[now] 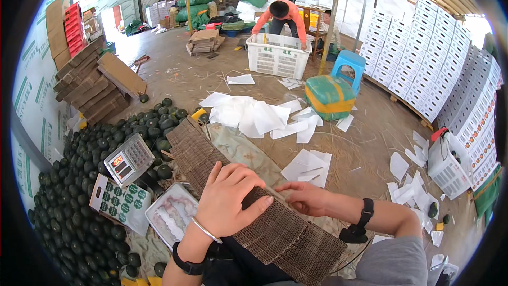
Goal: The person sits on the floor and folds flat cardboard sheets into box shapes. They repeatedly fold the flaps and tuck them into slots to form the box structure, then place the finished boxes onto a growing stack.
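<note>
The brown corrugated cardboard [288, 238] lies across the person's lap, slanting from the upper left to the lower right, above the dark trousers. The left hand [230, 198] rests on top of it; its grip is wide, with the thumb stretched away from the fingers. The right hand [307, 198] is at the far edge of the cardboard with bent fingers. Its grip looks narrow, but I cannot tell if it pinches the edge, because the fingertips are partly hidden.

Just to the left of the cardboard there is a white tray [159, 234] with some crumpled material inside. Beside the tray lies a sheet with green round labels [119, 204], and above this sheet a digital scale [129, 160] stands tilted. Many dark green fruits [69, 201] are heaped around these things on the left side.

Beyond the cardboard, white papers [254, 116] are scattered on the floor, near a green and yellow bundle [330, 98] and a blue stool [350, 64]. Farther away, a co-worker in an orange top [297, 21] bends over a white crate [278, 61]. White boxes [415, 58] are stacked high at the right.
</note>
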